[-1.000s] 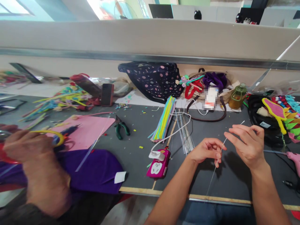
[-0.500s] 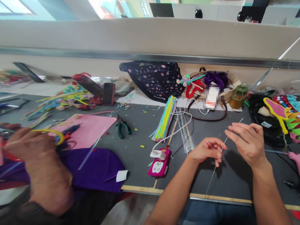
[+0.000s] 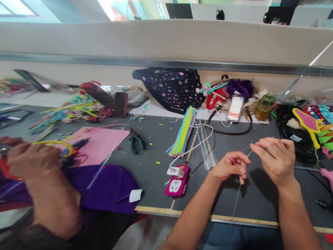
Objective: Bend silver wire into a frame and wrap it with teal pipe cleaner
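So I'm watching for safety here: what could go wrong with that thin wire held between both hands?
The wire is pinched by the left hand and right hand; its free lower end hangs past the table edge toward the lap and might poke. It looks thin enough to kink between the fingers. The co-worker's hand works close by.

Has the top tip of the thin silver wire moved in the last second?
Yes. The thin silver wire now bends at the right hand; its tip no longer pokes up toward the green bottle.

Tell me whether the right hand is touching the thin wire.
Touching. The head view shows the right hand pinching the thin wire at its upper end, with the left hand gripping it just below.
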Motion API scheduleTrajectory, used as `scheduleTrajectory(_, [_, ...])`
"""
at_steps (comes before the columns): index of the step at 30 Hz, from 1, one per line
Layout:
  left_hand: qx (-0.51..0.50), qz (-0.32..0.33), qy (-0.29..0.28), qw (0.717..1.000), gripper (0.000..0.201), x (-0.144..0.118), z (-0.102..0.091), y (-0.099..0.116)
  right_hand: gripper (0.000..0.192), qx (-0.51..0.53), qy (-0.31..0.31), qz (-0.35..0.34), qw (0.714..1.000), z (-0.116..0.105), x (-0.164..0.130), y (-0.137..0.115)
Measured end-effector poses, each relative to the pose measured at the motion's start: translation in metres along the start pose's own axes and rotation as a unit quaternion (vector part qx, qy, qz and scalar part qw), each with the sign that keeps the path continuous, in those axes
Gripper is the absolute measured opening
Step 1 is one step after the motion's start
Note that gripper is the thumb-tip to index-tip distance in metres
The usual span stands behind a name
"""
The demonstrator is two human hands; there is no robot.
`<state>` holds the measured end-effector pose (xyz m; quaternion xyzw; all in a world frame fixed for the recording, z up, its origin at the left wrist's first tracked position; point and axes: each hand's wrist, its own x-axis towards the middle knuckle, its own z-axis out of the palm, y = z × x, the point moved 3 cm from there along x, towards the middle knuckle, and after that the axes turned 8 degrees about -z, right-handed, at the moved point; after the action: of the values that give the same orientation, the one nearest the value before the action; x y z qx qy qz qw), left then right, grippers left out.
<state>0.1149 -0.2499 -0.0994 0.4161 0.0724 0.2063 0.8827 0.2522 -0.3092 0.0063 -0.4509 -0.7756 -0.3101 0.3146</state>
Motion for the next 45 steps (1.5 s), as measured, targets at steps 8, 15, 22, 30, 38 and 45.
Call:
scheduleTrajectory(8, [-0.01, 0.015, 0.005, 1.0, 0.039, 0.001, -0.002, -0.001, 0.021, 0.005, 0.011, 0.013, 1.0, 0.002, 0.0, -0.002])
scheduleTrajectory(15, [-0.007, 0.022, 0.016, 1.0, 0.041, 0.001, -0.003, -0.001, 0.022, 0.008, 0.02, 0.018, 1.0, 0.003, 0.003, -0.003])
scheduleTrajectory(22, [-0.007, 0.032, 0.022, 0.999, 0.041, 0.0, -0.003, 0.001, 0.021, 0.001, 0.02, 0.023, 1.0, 0.001, 0.006, -0.005])
scheduleTrajectory(30, [0.003, 0.056, 0.013, 0.998, 0.039, -0.001, -0.004, 0.002, 0.016, -0.002, 0.016, 0.036, 0.999, 0.002, 0.007, -0.007])
scheduleTrajectory(38, [0.001, 0.071, 0.016, 0.997, 0.037, -0.002, -0.003, 0.005, 0.018, -0.003, 0.025, 0.051, 0.998, 0.002, 0.007, -0.012])
scheduleTrajectory(45, [0.0, 0.067, 0.015, 0.998, 0.039, -0.002, -0.004, 0.005, 0.02, 0.003, 0.011, 0.056, 0.998, 0.002, 0.007, -0.012])
